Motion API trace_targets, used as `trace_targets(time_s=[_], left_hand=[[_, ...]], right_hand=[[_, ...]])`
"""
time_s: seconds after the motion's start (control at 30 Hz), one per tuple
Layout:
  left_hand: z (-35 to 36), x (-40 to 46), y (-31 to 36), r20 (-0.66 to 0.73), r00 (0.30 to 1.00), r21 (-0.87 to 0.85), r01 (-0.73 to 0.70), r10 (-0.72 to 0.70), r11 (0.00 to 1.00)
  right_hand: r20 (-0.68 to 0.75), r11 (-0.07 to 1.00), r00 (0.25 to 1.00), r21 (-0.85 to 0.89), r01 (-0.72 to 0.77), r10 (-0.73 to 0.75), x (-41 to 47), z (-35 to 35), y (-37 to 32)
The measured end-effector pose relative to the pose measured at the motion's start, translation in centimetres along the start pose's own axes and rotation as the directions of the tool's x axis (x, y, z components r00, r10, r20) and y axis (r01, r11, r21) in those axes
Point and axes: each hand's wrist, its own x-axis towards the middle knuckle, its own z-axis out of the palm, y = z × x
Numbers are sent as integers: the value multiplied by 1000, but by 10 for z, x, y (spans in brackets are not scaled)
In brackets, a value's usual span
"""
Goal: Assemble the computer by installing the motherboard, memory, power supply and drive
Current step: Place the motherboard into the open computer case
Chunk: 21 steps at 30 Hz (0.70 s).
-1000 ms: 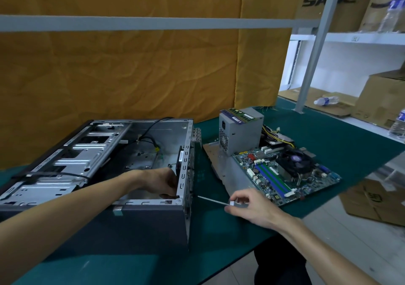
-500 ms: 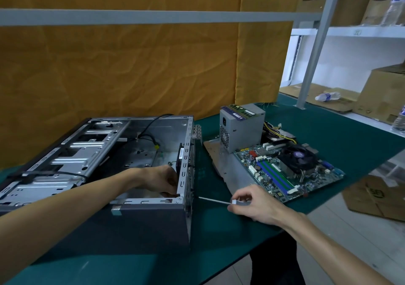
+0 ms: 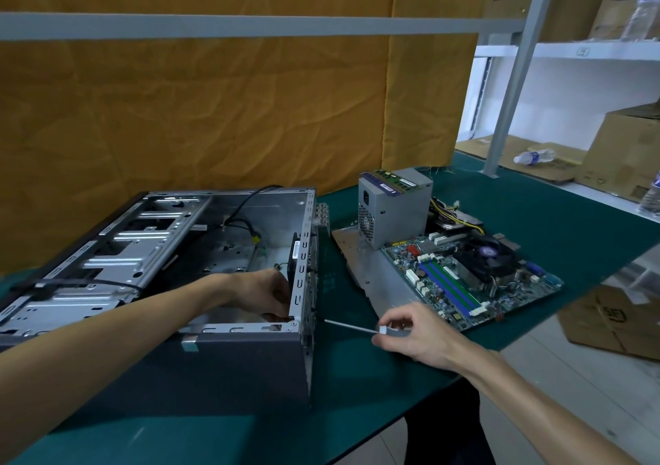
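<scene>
An open grey computer case [image 3: 250, 361] lies on its side on the green table. My left hand [image 3: 266, 295] is inside its near right corner, fingers curled against the black fan [image 3: 295, 255] at the rear wall. My right hand [image 3: 416, 336] grips a screwdriver [image 3: 351, 327] whose tip touches the outside of the case's rear panel. To the right lie the motherboard [image 3: 475, 278] with its cooler, and the grey power supply [image 3: 393, 205] standing on a metal plate, with memory sticks [image 3: 394, 180] on top.
A metal side panel [image 3: 375, 271] lies under the motherboard. Black cables [image 3: 246, 211] run inside the case. An orange curtain hangs behind the table. Shelves with cardboard boxes [image 3: 628, 150] and a bottle [image 3: 534, 157] stand at the right. The table's edge runs near my right forearm.
Both hands stay at the case's rear corner. Only the camera view has shifted slightly.
</scene>
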Motion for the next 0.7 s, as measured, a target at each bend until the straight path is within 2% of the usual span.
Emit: trace_targets(time_s=[0.37, 0.53, 0.63, 0.7], left_hand=[[-1, 2, -2, 12, 1000, -29, 10, -10, 1000], [0, 2, -2, 19, 1000, -74, -2, 3, 997], [-1, 2, -2, 17, 1000, -78, 0, 1, 997], [-1, 3, -3, 11, 1000, -74, 0, 1, 997]], right_hand=[[19, 1000, 1000, -23, -6, 6, 0, -4, -5], [-41, 983, 999, -179, -32, 25, 1, -10, -11], [27, 972, 999, -236, -17, 24, 6, -19, -17], [111, 984, 992, -177, -35, 55, 8, -30, -19]])
